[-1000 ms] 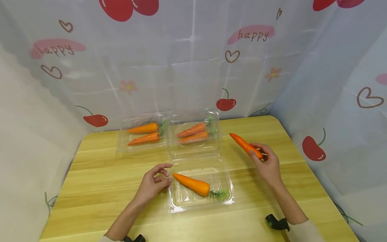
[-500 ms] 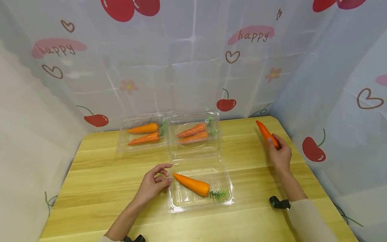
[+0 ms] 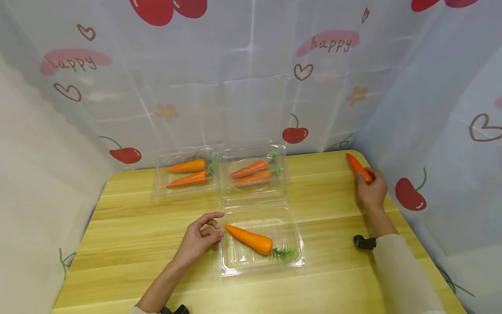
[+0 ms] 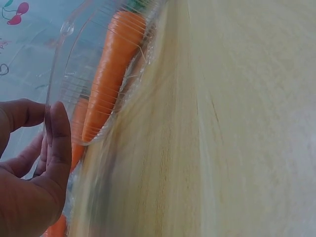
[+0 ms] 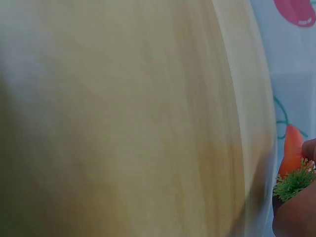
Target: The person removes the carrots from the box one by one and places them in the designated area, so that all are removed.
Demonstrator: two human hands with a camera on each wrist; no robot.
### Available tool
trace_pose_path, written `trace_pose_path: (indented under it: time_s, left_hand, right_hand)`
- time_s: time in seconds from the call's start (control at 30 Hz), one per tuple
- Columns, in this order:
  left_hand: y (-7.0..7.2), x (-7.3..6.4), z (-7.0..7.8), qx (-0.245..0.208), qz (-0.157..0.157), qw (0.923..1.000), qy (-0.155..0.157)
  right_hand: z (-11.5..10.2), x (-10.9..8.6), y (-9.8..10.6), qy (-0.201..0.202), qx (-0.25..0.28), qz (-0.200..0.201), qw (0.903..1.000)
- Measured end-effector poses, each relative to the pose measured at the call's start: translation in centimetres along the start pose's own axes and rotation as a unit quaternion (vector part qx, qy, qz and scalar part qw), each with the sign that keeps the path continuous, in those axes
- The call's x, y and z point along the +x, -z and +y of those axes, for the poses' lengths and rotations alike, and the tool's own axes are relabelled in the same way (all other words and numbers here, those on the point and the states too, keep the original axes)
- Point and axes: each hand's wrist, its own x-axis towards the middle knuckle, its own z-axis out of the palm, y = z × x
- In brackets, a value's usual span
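Observation:
My left hand [image 3: 201,235] pinches the left rim of an open clear plastic clamshell box [image 3: 260,266] between thumb and fingers; the left wrist view shows this grip [image 4: 37,153] too. In the box's near half lies one orange carrot [image 3: 251,240] with a green leafy top, its tip towards my left hand. At the table's far right corner my right hand [image 3: 373,189] holds a redder carrot [image 3: 357,168], tip pointing away. In the right wrist view that carrot [image 5: 293,148] shows its green top beside the fingers. I cannot tell whether it touches the table.
Behind the box's raised lid [image 3: 252,198], two carrots [image 3: 251,172] show through the clear plastic. To their left sits another clear box [image 3: 158,185] with two carrots [image 3: 186,166]. A printed curtain [image 3: 251,104] borders the wooden table [image 3: 149,231] at the back and sides.
My right hand has carried the redder carrot right and away, to the far right corner. It moved less in the last half second. My left hand and the box have stayed put.

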Motion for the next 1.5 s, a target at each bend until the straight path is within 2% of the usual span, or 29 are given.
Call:
trace_pose_path:
  time_s: [0.13, 0.37, 0.6, 0.8, 1.1, 1.17, 1.27, 1.5]
  left_hand:
    - [0.0, -0.1, 0.0, -0.003, -0.003, 1.0000, -0.001]
    - [0.1, 0.1, 0.1, 0.001, -0.002, 1.0000, 0.000]
    - [0.0, 0.3, 0.3, -0.002, -0.006, 1.0000, 0.003]
    - [-0.1, 0.2, 0.3, -0.004, -0.002, 0.9999, 0.013]
    - [-0.1, 0.3, 0.3, -0.005, 0.003, 0.9998, 0.016]
    - [-0.2, 0.3, 0.3, -0.008, 0.002, 0.9998, 0.018]
    - [-0.1, 0.3, 0.1, -0.011, 0.002, 0.9998, 0.018]
    - [-0.1, 0.2, 0.2, -0.013, -0.002, 0.9998, 0.013]
  right_hand:
    - [0.2, 1.1, 0.0, -0.005, -0.023, -0.005, 0.9997]
    - [0.1, 2.6, 0.0, -0.026, -0.025, 0.014, 0.9992]
    - [0.1, 3.7, 0.3, -0.021, -0.069, -0.004, 0.9974]
    - [0.1, 3.6, 0.8, -0.020, -0.091, -0.029, 0.9953]
    - [-0.2, 3.0, 1.2, 0.004, -0.092, -0.035, 0.9951]
    - [-0.2, 2.9, 1.2, 0.019, -0.098, -0.030, 0.9946]
    - [-0.3, 2.8, 0.8, 0.061, -0.108, -0.019, 0.9921]
    - [-2.0, 1.0, -0.3, 0.175, -0.117, -0.016, 0.9774]
